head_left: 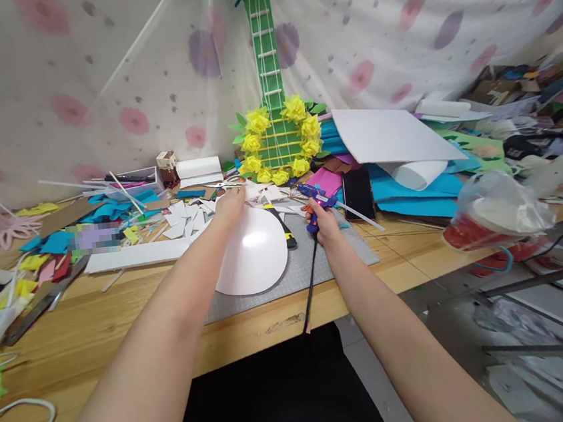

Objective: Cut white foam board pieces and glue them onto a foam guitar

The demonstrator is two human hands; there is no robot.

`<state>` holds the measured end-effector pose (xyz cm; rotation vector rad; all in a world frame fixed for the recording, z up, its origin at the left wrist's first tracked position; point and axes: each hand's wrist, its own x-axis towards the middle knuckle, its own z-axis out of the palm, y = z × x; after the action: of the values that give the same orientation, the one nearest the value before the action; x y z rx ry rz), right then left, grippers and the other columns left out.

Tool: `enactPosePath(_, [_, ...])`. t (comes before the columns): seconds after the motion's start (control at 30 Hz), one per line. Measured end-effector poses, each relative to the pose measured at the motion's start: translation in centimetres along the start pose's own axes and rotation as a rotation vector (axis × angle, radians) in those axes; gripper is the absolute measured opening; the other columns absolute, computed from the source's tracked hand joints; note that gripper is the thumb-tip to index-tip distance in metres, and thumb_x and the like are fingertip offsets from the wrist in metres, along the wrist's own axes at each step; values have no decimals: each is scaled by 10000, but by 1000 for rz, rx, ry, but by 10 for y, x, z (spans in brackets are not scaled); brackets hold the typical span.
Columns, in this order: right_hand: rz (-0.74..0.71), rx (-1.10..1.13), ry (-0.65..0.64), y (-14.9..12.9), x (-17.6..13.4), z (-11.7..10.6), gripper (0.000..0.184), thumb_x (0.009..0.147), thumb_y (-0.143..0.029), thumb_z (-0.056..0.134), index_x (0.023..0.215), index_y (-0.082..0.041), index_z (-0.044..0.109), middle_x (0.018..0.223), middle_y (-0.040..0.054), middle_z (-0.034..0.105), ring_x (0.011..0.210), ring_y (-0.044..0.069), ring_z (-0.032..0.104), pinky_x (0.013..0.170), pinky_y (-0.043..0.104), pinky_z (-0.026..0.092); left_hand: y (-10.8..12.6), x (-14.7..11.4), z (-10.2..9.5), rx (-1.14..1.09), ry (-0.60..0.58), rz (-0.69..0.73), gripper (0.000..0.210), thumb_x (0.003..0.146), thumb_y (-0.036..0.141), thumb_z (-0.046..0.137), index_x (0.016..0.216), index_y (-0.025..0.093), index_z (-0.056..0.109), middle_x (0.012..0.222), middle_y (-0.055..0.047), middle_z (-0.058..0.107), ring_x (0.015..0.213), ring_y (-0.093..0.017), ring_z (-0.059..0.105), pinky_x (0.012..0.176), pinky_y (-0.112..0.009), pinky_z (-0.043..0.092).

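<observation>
My right hand [326,225] is wrapped round the grip of a blue hot glue gun [321,195], whose nozzle points left; a glue stick [362,216] sticks out of its back and a black cord [311,280] hangs down. My left hand [232,206] reaches past a white rounded sheet [253,257] to a pair of scissors [217,185], with its fingers closed at their handle end, partly hidden. The white sheet lies on a grey cutting mat [337,259]. Beside it is a black and yellow tool [286,229], partly covered by the sheet.
A green paper guitar [269,71] with yellow flowers leans against the curtain. White scraps [186,217] are heaped to the left. A phone [357,193], a white board [394,135] and blue sheets [411,201] lie to the right. A bagged cup [493,215] stands near the right edge.
</observation>
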<state>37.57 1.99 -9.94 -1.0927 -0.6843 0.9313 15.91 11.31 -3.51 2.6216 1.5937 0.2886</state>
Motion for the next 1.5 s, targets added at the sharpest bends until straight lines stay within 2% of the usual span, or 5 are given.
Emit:
enactPosePath(0.2, [9, -21, -10, -2, -3, -1, 387, 647, -537, 654, 636, -161, 562, 487, -41, 506, 377, 28, 412, 338, 144, 319, 2, -29, -10, -709, 299, -303, 363, 760, 196, 563, 1119, 147, 558, 1216, -130, 494, 977, -221, 582, 923, -356, 416])
enactPosePath(0.43, [37, -89, -188, -22, -26, 22, 411, 593, -560, 680, 715, -185, 568, 635, -19, 592, 445, 44, 461, 390, 168, 360, -18, -84, -31, -1776, 55, -641, 116, 798, 120, 483, 796, 75, 589, 792, -107, 630, 763, -146, 640, 738, -243, 529])
enactPosePath(0.67, [45, -474, -569, -56, -57, 85, 419, 640, -561, 654, 612, -150, 582, 495, -11, 524, 401, 55, 406, 382, 204, 309, -35, -100, -38, -1963, -87, -772, 132, 833, 177, 487, 884, 103, 584, 756, -79, 629, 686, -126, 625, 651, -232, 549])
enactPosePath(1.23, [40, -533, -715, -54, -57, 116, 405, 654, -537, 664, 591, -149, 563, 535, 10, 555, 396, 48, 409, 341, 182, 298, -44, -113, -39, -2086, -120, -746, 165, 859, 211, 486, 938, 92, 570, 805, -94, 633, 724, -127, 629, 655, -215, 541])
enactPosePath(1.5, [-1, -530, -566, -52, -44, 119, 392, 670, -512, 665, 566, -165, 516, 478, -12, 511, 369, 47, 393, 337, 184, 300, -47, -119, -39, -2052, -154, -707, 165, 844, 183, 504, 930, 78, 596, 836, -110, 658, 713, -120, 637, 645, -196, 541])
